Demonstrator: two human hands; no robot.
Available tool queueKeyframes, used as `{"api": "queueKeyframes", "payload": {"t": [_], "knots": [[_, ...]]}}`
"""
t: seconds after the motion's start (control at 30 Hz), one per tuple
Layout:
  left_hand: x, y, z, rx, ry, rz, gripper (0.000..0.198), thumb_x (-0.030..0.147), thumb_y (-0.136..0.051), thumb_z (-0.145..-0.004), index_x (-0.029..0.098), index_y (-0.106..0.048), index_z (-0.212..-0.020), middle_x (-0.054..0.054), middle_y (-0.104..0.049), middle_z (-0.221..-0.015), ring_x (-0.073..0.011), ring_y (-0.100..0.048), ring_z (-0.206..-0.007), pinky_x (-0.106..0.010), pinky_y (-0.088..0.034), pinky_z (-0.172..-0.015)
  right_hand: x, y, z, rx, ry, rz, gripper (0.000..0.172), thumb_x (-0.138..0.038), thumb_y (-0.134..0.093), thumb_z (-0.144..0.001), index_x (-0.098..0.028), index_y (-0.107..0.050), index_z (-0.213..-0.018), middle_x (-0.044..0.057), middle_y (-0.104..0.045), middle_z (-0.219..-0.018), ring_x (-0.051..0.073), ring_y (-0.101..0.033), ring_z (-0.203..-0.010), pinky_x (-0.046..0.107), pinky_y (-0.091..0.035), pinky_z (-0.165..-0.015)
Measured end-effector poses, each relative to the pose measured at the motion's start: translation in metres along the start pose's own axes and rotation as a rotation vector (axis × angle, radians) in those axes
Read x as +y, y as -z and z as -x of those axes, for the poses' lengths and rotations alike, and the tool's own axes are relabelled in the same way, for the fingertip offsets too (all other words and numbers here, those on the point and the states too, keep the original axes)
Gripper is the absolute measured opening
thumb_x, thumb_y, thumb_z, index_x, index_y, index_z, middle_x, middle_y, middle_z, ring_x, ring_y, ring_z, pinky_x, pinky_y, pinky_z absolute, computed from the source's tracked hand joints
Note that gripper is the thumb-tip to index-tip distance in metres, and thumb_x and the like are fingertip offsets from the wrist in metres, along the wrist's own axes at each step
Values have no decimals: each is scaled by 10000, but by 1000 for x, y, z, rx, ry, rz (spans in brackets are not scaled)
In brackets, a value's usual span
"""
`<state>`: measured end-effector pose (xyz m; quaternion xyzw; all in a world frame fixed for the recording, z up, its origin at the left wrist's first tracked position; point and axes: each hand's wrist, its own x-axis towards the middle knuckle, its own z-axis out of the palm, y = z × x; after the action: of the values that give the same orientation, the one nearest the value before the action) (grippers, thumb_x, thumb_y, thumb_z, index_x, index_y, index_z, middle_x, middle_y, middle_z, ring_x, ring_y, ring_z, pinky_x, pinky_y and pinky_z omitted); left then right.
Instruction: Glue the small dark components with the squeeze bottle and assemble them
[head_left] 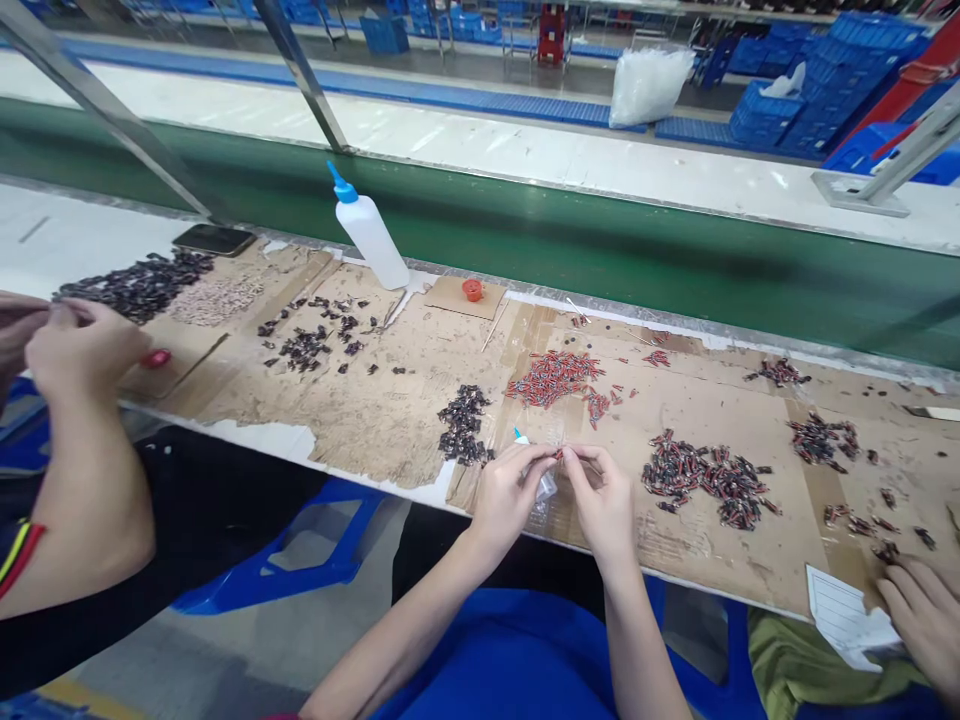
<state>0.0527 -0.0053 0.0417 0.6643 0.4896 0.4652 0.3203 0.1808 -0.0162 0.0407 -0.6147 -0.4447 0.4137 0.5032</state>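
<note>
My left hand (510, 492) and my right hand (600, 495) meet over the cardboard-covered bench (390, 420), fingertips pinched together on a tiny red and dark part (559, 455). My left hand also holds a small clear squeeze bottle with a blue tip (541, 482). A pile of small black parts (463, 425) lies just left of my hands. Red parts (555, 378) are heaped beyond them. A pile of assembled red-and-black pieces (705, 478) sits to the right.
A white bottle with a blue nozzle (371, 235) and a red cap (472, 290) stand at the back. A person at left works with both hands (75, 345) near dark piles (139, 285). Another person's hand (926, 610) rests at right by a paper slip (844, 610). A green conveyor belt (600, 240) runs behind.
</note>
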Motion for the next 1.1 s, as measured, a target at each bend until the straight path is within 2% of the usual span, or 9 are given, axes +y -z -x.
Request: {"api": "queueKeyframes", "payload": {"t": [0.2, 0.5, 0.7, 0.83, 0.97, 1.1], "knots": [[1, -2, 1, 1, 65, 50, 146, 195, -567, -893, 187, -713, -901, -52, -762, -892, -180, -712, -825, -279, -557, -768, 2, -5, 5, 70, -14, -83, 330, -509, -649, -785, -186, -654, -853, 80, -739, -854, 210, -713, -799, 342, -580, -751], [6, -5, 0, 10, 100, 121, 137, 197, -596, -863, 185, -730, -888, -57, -768, -897, -187, -708, -845, -294, -561, -795, 8, -8, 10, 145, 55, -45, 300, -474, -635, -819, -178, -651, -867, 90, -744, -844, 206, -722, -767, 345, -594, -724], [7, -3, -3, -34, 235, 241, 116, 210, -652, -813, 171, -750, -860, -74, -773, -883, -202, -716, -833, -295, -563, -803, 22, -9, 9, 198, 180, -3, 252, -430, -639, -831, -179, -658, -841, 92, -734, -873, 209, -713, -824, 372, -576, -798], [9, -4, -4, -38, 299, 331, 132, 235, -667, -799, 160, -755, -864, -84, -774, -889, -206, -718, -827, -294, -569, -795, 17, -10, 8, 223, 194, -58, 221, -402, -655, -824, -181, -667, -821, 75, -735, -847, 202, -710, -822, 360, -576, -797], [13, -2, -5, -39, 292, 333, 130, 230, -662, -806, 172, -764, -862, -82, -774, -904, -210, -715, -856, -301, -560, -823, 9, -12, 9, 225, 153, -131, 213, -389, -675, -806, -176, -666, -807, 62, -736, -789, 187, -712, -731, 318, -593, -692], [16, 0, -5, -48, 263, 326, 126, 227, -666, -806, 173, -765, -862, -83, -774, -906, -213, -713, -859, -308, -556, -834, 13, -12, 11, 270, 263, -30, 134, -313, -641, -845, -182, -670, -846, 63, -733, -845, 181, -708, -792, 331, -586, -757]]}}
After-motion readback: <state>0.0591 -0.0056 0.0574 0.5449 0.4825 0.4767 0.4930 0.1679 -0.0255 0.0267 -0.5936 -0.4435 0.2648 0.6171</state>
